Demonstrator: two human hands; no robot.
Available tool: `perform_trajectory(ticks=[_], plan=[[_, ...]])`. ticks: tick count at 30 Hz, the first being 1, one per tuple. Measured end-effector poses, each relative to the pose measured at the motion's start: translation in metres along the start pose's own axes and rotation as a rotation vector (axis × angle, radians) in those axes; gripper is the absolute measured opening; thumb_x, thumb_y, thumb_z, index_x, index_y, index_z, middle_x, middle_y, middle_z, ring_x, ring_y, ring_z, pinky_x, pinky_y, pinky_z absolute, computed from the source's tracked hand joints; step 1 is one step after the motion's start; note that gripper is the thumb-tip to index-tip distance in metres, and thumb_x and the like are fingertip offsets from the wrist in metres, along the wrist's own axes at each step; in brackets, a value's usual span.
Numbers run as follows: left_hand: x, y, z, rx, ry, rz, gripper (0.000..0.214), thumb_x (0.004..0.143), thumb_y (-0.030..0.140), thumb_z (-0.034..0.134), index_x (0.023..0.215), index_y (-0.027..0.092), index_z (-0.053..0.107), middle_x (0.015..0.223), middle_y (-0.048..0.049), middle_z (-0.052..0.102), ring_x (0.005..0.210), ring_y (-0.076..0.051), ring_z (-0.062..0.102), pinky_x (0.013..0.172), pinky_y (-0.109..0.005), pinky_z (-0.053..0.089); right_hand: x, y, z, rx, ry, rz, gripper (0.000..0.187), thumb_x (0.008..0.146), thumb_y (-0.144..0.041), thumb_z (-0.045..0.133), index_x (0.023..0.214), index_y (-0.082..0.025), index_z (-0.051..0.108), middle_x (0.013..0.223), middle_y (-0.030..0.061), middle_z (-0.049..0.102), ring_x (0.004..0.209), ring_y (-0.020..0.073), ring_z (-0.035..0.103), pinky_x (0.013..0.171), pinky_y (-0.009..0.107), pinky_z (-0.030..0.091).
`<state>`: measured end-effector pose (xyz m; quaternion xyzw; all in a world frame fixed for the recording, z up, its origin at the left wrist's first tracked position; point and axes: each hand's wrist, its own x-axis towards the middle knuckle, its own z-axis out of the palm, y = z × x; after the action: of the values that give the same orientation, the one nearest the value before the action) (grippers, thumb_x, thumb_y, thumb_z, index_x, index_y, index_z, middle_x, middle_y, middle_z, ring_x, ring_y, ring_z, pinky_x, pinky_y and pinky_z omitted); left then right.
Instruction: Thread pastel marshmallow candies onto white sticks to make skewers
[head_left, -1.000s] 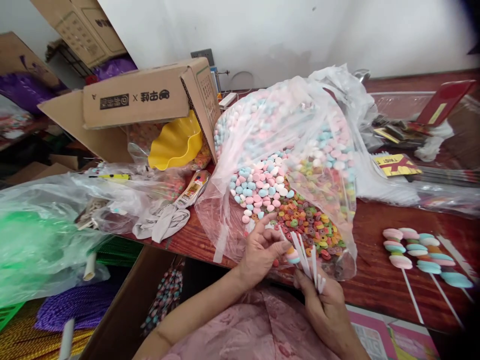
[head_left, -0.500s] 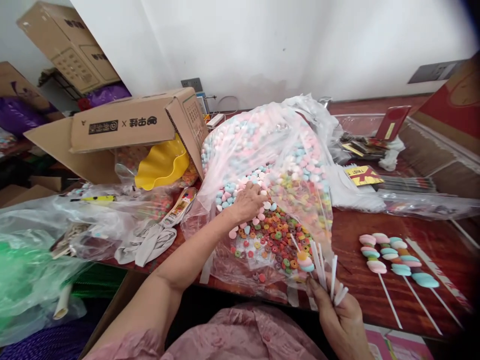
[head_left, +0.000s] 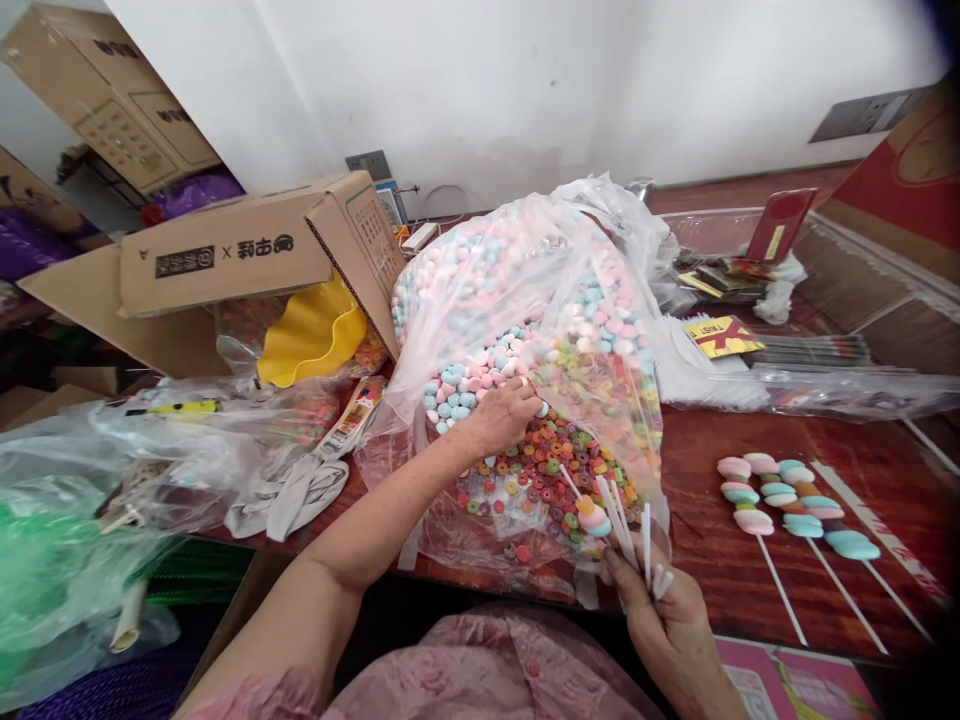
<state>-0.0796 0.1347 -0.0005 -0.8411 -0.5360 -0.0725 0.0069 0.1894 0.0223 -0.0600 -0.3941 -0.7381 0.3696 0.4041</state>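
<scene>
My left hand (head_left: 504, 418) reaches over the open plastic bag, its fingers closed at a pale blue and white marshmallow (head_left: 541, 409). Below it lie loose ring-shaped cereal pieces (head_left: 559, 455) in many colours; pink, blue and white marshmallows (head_left: 454, 390) are heaped behind. Close to the table's front edge, my right hand (head_left: 664, 605) is closed around several white sticks (head_left: 616, 515). One stick in that bunch carries threaded marshmallows (head_left: 594, 520) in pink and blue with an orange piece above them. On the table to the right rest finished-looking candy skewers (head_left: 752, 522), marshmallows alternating with rings.
An open cardboard box (head_left: 247, 245) with a yellow wavy-edged piece (head_left: 311, 330) inside stands at left. Grey gloves (head_left: 304, 490) and crumpled clear plastic (head_left: 67, 450) lie before it. Packs of white sticks (head_left: 697, 375) and a clear bin (head_left: 862, 290) sit at the right rear.
My left hand has moved right and slightly down, from the marshmallows toward the rings, with a marshmallow at its fingertips. My right hand has shifted slightly left with the sticks.
</scene>
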Motion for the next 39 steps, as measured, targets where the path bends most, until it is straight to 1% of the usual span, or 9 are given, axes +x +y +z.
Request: perform_trajectory(ticks=[6,12,16,21,24,28,31,34,39], plan=[[-0.007,0.000,0.001,0.005,0.045,-0.180,0.003,0.086,0.015,0.059,0.084,0.015,0.062,0.098,-0.0135,0.061,0.103,-0.030,0.053,0.091,-0.044,0.046,0.001,-0.001,0.000,-0.021,0.014,-0.015,0.022,0.094,-0.026,0.055,0.110,-0.018,0.069,0.074,0.0008,0.069,0.060,0.0137,0.063,0.057,0.020,0.051],[-0.030,0.006,-0.001,-0.310,0.232,-0.166,0.013,0.089,0.017,0.054,0.079,0.017,0.061,0.079,-0.0056,0.064,0.081,-0.021,0.058,0.079,-0.034,0.047,0.000,-0.009,0.002,0.017,0.000,0.073,0.024,0.096,-0.029,0.053,0.112,-0.019,0.068,0.073,0.0004,0.068,0.061,0.0144,0.062,0.057,0.021,0.049],[-0.055,0.017,0.012,-0.352,0.347,-0.150,0.016,0.092,0.018,0.051,0.095,0.017,0.066,0.093,-0.0084,0.069,0.088,-0.021,0.062,0.081,-0.035,0.049,0.001,-0.011,0.005,0.042,-0.021,0.082,0.024,0.095,-0.030,0.054,0.113,-0.020,0.068,0.078,0.0002,0.068,0.067,0.0147,0.063,0.065,0.023,0.051],[-0.090,0.047,0.006,-0.374,0.500,-0.146,0.017,0.094,0.020,0.052,0.096,0.018,0.070,0.103,-0.0113,0.070,0.098,-0.023,0.063,0.090,-0.039,0.049,0.001,-0.006,0.014,0.202,0.120,0.306,0.020,0.090,-0.038,0.062,0.089,-0.019,0.066,0.064,-0.0024,0.057,0.053,0.0117,0.050,0.050,0.023,0.042],[-0.115,0.076,-0.004,-0.564,0.347,-0.097,0.014,0.094,0.024,0.057,0.095,0.018,0.069,0.090,-0.0080,0.070,0.086,-0.019,0.064,0.080,-0.032,0.052,0.002,-0.007,0.018,0.375,0.246,0.461,0.025,0.086,-0.044,0.066,0.086,-0.019,0.062,0.060,-0.0042,0.052,0.048,0.0101,0.043,0.043,0.023,0.035],[-0.134,0.100,0.000,-0.560,0.209,-0.011,0.018,0.093,0.015,0.051,0.097,0.016,0.068,0.102,-0.0115,0.069,0.094,-0.020,0.064,0.081,-0.032,0.052,0.004,-0.010,0.021,0.451,0.266,0.500,0.027,0.082,-0.045,0.071,0.089,-0.020,0.063,0.061,-0.0048,0.052,0.051,0.0099,0.044,0.045,0.022,0.035],[-0.137,0.094,0.012,-0.527,0.262,-0.126,0.019,0.095,0.014,0.048,0.095,0.015,0.068,0.095,-0.0097,0.068,0.089,-0.019,0.063,0.081,-0.032,0.052,0.005,-0.010,0.022,0.468,0.282,0.479,0.027,0.080,-0.045,0.073,0.083,-0.020,0.063,0.063,-0.0043,0.053,0.055,0.0104,0.048,0.050,0.023,0.038],[-0.137,0.083,0.018,-0.430,0.166,-0.233,0.016,0.094,0.017,0.051,0.092,0.015,0.067,0.092,-0.0090,0.063,0.083,-0.019,0.060,0.076,-0.032,0.053,0.003,-0.007,0.021,0.469,0.285,0.470,0.026,0.081,-0.045,0.073,0.082,-0.020,0.063,0.063,-0.0043,0.054,0.053,0.0099,0.047,0.048,0.022,0.036],[-0.138,0.090,0.016,-0.185,0.017,-0.184,0.013,0.090,0.012,0.052,0.093,0.015,0.064,0.095,-0.0101,0.063,0.089,-0.023,0.057,0.077,-0.035,0.052,-0.006,0.006,0.021,0.336,0.212,0.428,0.023,0.086,-0.043,0.069,0.085,-0.020,0.065,0.064,-0.0033,0.056,0.051,0.0105,0.046,0.047,0.023,0.036]])
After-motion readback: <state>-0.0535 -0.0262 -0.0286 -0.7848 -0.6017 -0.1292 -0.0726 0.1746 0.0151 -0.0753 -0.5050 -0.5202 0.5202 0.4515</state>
